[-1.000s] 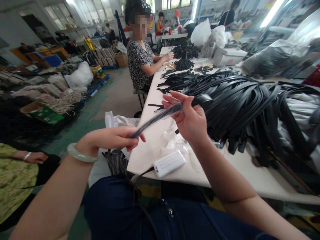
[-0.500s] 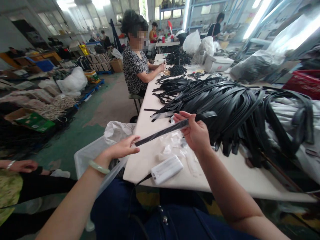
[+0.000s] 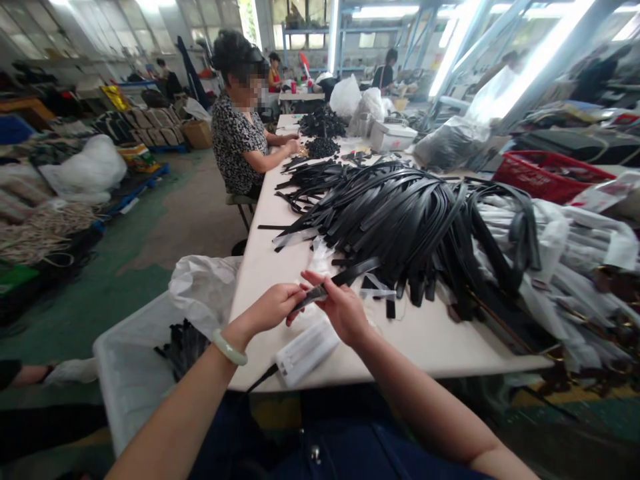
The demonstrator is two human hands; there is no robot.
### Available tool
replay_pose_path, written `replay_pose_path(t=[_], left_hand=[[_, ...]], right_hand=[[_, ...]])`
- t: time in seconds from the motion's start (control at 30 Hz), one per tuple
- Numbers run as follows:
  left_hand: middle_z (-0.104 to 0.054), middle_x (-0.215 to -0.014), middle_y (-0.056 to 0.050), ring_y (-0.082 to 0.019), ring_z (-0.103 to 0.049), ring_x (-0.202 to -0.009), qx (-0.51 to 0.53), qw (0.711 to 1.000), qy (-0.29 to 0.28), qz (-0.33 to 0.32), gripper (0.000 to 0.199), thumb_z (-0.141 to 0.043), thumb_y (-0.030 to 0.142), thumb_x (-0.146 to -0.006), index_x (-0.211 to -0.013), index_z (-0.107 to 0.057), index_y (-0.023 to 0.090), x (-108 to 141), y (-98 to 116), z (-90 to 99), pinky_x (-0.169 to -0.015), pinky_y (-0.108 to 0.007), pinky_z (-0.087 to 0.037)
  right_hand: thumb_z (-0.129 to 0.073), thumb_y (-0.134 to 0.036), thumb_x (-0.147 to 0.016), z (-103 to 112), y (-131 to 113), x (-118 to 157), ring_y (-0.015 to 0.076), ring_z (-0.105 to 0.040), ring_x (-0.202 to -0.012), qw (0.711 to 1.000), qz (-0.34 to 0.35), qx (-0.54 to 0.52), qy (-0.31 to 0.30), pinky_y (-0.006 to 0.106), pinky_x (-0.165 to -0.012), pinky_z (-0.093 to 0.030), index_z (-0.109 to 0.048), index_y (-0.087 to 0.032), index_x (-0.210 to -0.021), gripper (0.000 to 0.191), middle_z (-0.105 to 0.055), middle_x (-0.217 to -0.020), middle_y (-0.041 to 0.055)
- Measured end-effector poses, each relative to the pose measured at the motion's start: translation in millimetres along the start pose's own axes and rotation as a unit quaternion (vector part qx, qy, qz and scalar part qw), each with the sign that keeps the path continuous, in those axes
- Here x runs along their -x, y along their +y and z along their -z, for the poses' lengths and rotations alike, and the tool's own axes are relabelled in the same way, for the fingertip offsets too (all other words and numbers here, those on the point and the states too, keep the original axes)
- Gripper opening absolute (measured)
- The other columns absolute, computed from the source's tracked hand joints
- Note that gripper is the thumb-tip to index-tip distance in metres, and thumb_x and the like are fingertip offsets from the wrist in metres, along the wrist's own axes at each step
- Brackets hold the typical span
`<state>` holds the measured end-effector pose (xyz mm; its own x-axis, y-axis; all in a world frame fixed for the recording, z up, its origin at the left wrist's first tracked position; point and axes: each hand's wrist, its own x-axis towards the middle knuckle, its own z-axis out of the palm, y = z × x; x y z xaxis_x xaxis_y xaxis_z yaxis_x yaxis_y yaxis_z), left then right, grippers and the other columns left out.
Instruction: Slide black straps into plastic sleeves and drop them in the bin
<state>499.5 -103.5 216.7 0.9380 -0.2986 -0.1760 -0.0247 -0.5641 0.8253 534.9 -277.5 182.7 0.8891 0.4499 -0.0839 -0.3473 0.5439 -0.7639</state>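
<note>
Our right hand [image 3: 343,310] pinches a black strap [image 3: 353,272], our left hand [image 3: 267,310] closed on its lower end, at six o'clock over the white table [image 3: 425,340], with a heap of straps [image 3: 400,213] at one o'clock.

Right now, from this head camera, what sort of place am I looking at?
Probably a factory workshop making straps or bag parts: a long white worktable heaped with black flat straps, a seated co-worker working along it, and stacked goods on blue pallets.
</note>
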Motion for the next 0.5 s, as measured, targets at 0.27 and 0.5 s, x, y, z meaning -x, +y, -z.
replay_pose_path(t=[0.27,0.5], left_hand=[[-0.062,-0.079,-0.004,-0.022,-0.057,-0.076,-0.161,0.982,0.101,0.003,0.046,-0.041,0.061,-0.094,-0.082,-0.057,0.019,14,5,5.0,-0.066,-0.03,-0.036],[-0.068,-0.105,-0.012,-0.028,-0.063,-0.098,-0.295,0.949,0.113,0.013,0.04,-0.037,0.051,-0.099,-0.107,-0.059,0.019,10,31,-13.3,-0.078,-0.034,-0.042]], right_hand=[[-0.057,-0.061,-0.087,-8,7,-8,0.0266,-0.069,-0.105,0.999,0.034,-0.016,0.031,0.043,-0.099,-0.049,-0.073,-0.016,-0.103,0.05,-0.075,-0.108,0.0128],[-0.058,-0.066,-0.084,-26,31,1,0.0269,-0.069,-0.102,0.995,-0.027,-0.069,0.064,0.038,-0.091,-0.053,-0.074,-0.014,-0.09,0.055,-0.075,-0.104,0.0148]])
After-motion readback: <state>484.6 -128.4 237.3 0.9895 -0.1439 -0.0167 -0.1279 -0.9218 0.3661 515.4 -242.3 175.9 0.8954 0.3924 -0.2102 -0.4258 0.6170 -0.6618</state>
